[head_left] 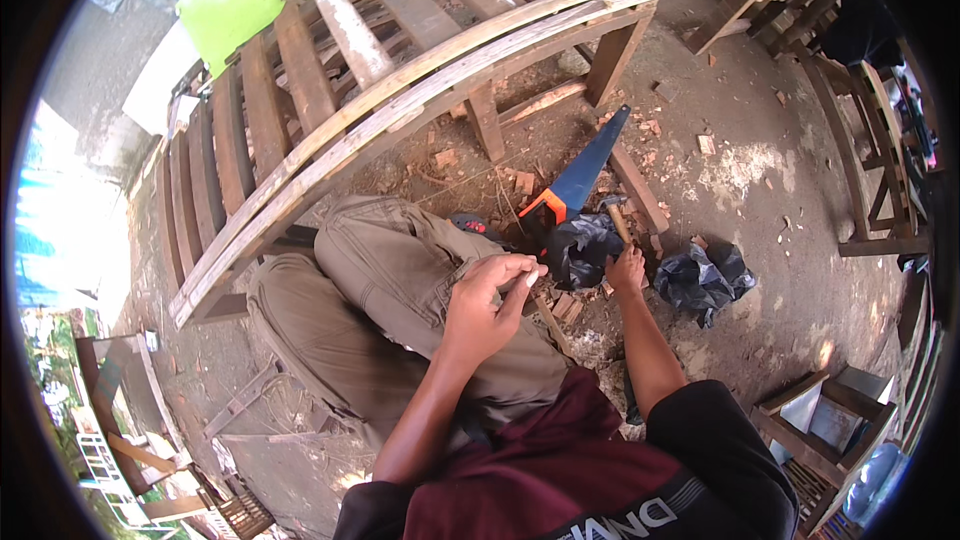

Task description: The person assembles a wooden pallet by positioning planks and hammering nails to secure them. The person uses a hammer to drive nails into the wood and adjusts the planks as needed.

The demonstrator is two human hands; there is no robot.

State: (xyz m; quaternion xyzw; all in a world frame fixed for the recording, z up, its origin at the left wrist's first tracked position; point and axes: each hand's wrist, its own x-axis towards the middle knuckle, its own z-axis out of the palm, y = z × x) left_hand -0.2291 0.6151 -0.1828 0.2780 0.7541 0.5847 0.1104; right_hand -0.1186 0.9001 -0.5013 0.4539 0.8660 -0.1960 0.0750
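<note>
My left hand (487, 308) is raised over my knee, thumb and fingers pinched together. Whatever may be between the fingertips is too small to make out. Lower and to the right, my right hand (627, 270) is closed around the end of the wooden handle of a hammer (621, 225), whose head points away from me. Beside the hammer lies a crumpled black plastic bag (583, 252). Just beyond the bag, a handsaw (590, 168) with a dark blue blade and an orange and black handle rests on the ground.
A long slatted wooden bench frame (420, 90) curves across the front and left. Another black plastic bag (705, 280) lies right of my right hand. Wood chips and a wooden piece (638, 188) litter the dirt floor. More wooden frames (865, 140) stand at the right.
</note>
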